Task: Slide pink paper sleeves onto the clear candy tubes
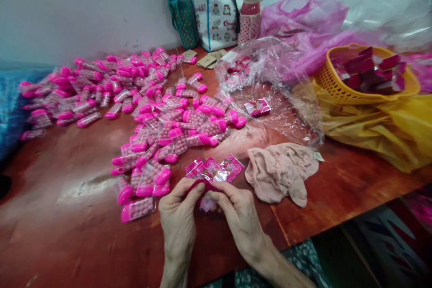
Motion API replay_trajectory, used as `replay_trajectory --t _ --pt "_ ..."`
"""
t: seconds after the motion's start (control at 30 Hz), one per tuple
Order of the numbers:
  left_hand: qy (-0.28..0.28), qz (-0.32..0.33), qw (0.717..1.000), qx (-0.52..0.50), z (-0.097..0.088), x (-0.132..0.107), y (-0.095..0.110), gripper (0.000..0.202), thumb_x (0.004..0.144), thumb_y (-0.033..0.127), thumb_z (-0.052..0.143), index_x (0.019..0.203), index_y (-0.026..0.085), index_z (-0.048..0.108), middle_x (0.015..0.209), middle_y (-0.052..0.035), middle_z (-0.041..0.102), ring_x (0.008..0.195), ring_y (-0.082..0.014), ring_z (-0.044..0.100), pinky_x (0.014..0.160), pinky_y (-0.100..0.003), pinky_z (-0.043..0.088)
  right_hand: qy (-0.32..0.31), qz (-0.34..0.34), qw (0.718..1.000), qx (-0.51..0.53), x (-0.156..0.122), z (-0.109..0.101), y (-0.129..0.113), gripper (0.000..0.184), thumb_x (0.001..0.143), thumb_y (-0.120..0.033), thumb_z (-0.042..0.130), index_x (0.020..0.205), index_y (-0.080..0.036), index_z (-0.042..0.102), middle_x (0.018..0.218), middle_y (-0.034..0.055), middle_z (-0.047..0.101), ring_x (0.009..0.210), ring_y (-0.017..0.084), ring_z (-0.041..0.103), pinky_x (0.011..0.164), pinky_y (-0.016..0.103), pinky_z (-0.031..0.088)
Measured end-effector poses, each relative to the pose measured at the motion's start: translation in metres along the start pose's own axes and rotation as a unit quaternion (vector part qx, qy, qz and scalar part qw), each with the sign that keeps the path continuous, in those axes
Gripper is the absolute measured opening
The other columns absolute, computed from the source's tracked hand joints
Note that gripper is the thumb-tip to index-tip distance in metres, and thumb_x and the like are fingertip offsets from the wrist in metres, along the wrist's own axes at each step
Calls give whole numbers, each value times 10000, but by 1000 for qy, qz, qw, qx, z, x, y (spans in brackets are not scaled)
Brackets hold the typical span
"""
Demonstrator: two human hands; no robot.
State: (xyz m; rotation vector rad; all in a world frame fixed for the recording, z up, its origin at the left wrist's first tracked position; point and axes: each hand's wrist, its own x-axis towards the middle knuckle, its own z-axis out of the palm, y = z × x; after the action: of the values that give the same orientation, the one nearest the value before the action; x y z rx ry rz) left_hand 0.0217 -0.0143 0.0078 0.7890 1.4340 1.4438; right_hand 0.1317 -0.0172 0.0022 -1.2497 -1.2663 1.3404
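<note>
A: Left hand (177, 218) and right hand (241, 220), bare, one pair, foremost. State of grip?

B: Both pinched, thumb against forefinger, on a dark magenta piece (208, 185). It sits between the two hands, its full form hidden by them.

A: Just beyond?

B: Glossy pink packets (232, 167), several, overlapping, on the bench (77, 207).

A: Left of these?

B: Clear packs with bright pink ends (138, 209), many, filled with small balls, heaped loosely and running back toward the wall (84, 18).

A: Right?

B: Pale pink cloth (281, 171), one, crumpled, near the right hand. Behind it, small printed box (258, 107), one, beside or under crinkled clear plastic (290, 114); cannot tell which. Farther right, yellow basket (340, 87), one, perforated, holding dark red and pink pieces (367, 69).

A: Rear?

B: White printed bag (218, 20), one, upright, between green bottle holder (185, 27) and pink bottle (249, 22).
</note>
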Motion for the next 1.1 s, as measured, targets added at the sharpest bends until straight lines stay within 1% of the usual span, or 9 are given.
replay_trajectory --t 0.1,0.23,0.33,0.5,0.63,0.77,0.93,1.0,1.1 --pt "2 5 1000 -16 -5 1 6 60 597 131 709 570 163 665 562 33 566 524 -77 486 472 -170 389 -48 62 996 44 0 2 -1 136 788 -243 592 834 -149 679 573 -12 614 536 126 570 519 202 436" --pt "8 -9 999 -48 -4 4 11 125 537 111 737 485 145 629 532 33 555 492 -64 470 437 -157 371 -47 20 999 -4 2 1 -5 153 710 -299 678 718 -147 661 623 -20 566 560 104 501 525 198 391" --pt "25 -63 994 -86 -5 6 12 78 535 150 754 550 158 678 533 25 596 491 -75 505 476 -175 424 -46 -18 998 -29 5 0 -8 178 668 -303 713 716 -154 629 696 -19 539 594 100 480 533 198 376" --pt "0 -107 990 -97 -8 5 13 117 555 170 754 666 157 719 593 -10 671 555 -110 579 599 -223 491 -4 -39 998 -50 5 7 -5 282 863 -272 491 606 -160 522 599 -21 471 576 105 454 547 215 349" --pt "49 -106 985 -131 -5 5 10 124 502 166 776 605 166 707 557 7 665 510 -95 568 536 -197 478 39 -122 982 -137 4 16 2 347 892 -247 417 554 -171 424 565 -27 388 539 104 385 516 233 285" --pt "98 -84 985 -116 -7 9 4 107 495 170 778 548 165 685 512 29 646 466 -71 537 483 -163 444 18 -113 982 -150 6 16 0 400 915 -273 352 530 -176 399 532 -32 385 497 97 374 475 230 258" --pt "78 -37 993 -75 -17 12 -5 72 585 211 743 628 174 699 570 30 657 520 -86 551 496 -170 440 9 -27 997 -78 12 11 -11 171 798 -313 573 871 -159 586 695 -5 578 559 111 509 522 203 388" --pt "80 -26 994 -72 -19 12 -9 74 588 219 744 619 174 695 542 41 628 504 -77 522 477 -165 418 22 -25 996 -78 13 12 -11 128 776 -281 603 786 -153 602 644 -12 572 543 108 504 512 198 384" --pt "107 12 994 -36 -21 10 -11 74 614 231 731 597 175 685 494 55 581 475 -65 480 460 -159 391 36 -55 991 -114 13 14 -7 249 854 -274 498 650 -154 577 545 -28 499 503 97 452 491 202 340"
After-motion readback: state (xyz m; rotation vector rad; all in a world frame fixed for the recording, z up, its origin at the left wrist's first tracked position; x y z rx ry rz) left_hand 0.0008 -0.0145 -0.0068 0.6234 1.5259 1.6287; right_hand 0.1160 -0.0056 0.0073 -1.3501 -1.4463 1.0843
